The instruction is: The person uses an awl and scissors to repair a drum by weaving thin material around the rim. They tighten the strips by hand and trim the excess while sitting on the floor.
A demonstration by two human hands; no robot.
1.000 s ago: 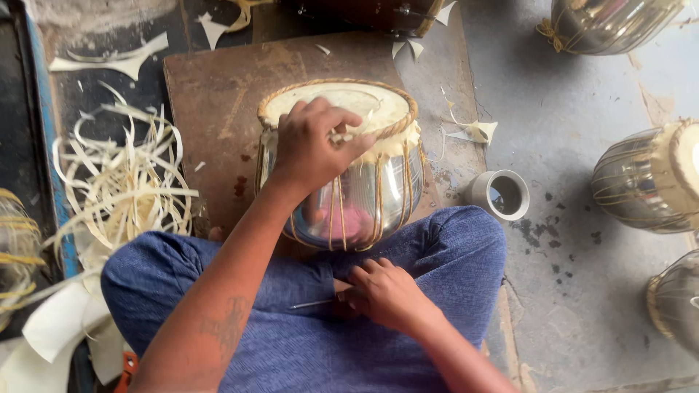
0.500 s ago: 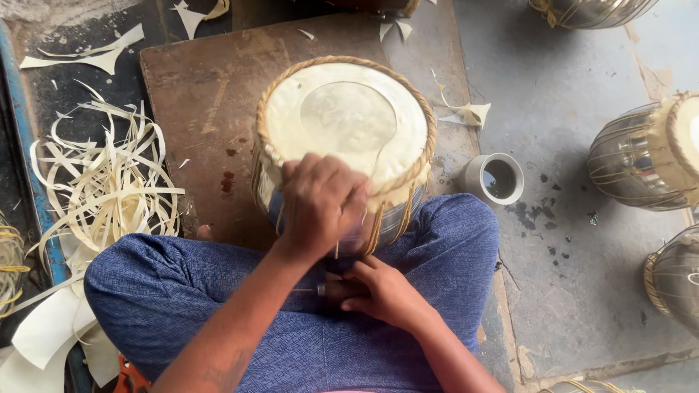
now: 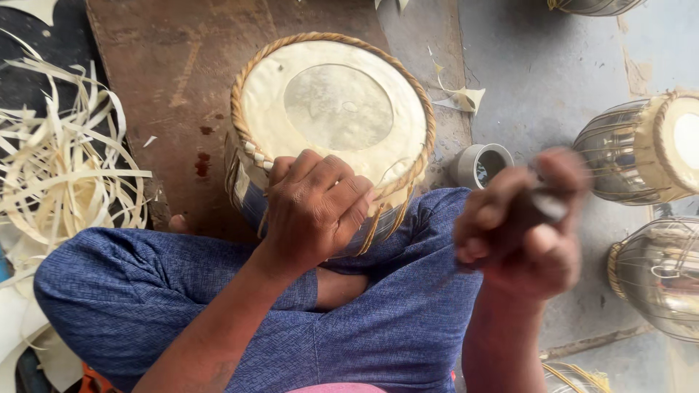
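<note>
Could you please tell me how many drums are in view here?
5: one drum under the left hand, two at right, slivers at top right and bottom. More may lie outside the view.

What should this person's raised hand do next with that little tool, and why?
Probably bring the right hand back down to the drum at its near rim. That hand is lifted clear and blurred, gripping a small dark tool, while the left hand presses on the drum's near edge over the woven lacing, steadying it between the legs. The tool's tip cannot be made out.
</note>
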